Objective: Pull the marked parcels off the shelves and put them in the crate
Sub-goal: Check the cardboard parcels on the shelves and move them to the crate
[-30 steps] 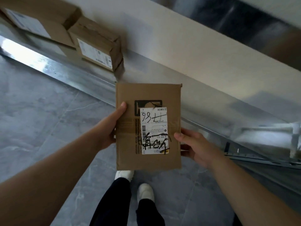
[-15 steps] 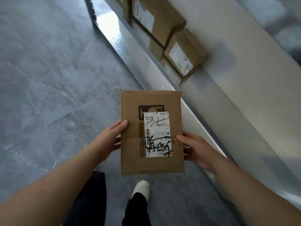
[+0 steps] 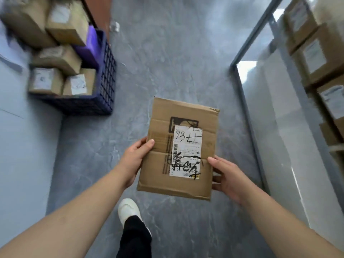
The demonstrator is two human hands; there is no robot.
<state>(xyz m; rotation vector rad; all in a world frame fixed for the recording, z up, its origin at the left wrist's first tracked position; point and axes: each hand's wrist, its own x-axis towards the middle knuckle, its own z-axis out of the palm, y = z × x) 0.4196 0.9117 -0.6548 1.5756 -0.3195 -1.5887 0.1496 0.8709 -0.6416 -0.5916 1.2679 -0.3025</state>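
I hold a flat brown cardboard parcel (image 3: 160, 164) in front of me, its white label scrawled with black marker. My left hand (image 3: 135, 159) grips its left edge, thumb on top. My right hand (image 3: 228, 175) grips its right edge. A dark blue plastic crate (image 3: 106, 77) stands on the floor at the upper left, with several brown parcels (image 3: 61, 60) piled in it. The crate is well ahead and left of the parcel I hold.
A metal shelf (image 3: 260, 112) runs along the right side, with several labelled cardboard boxes (image 3: 314, 56) on it. A pale wall or panel (image 3: 22, 146) lies at the left. Grey stone floor (image 3: 167, 53) stretches between them. My white shoe (image 3: 128, 211) is below the parcel.
My view has swung left, away from the shelf, which now lies at the right. The crate has come into view at the upper left. Both hands still hold the parcel.
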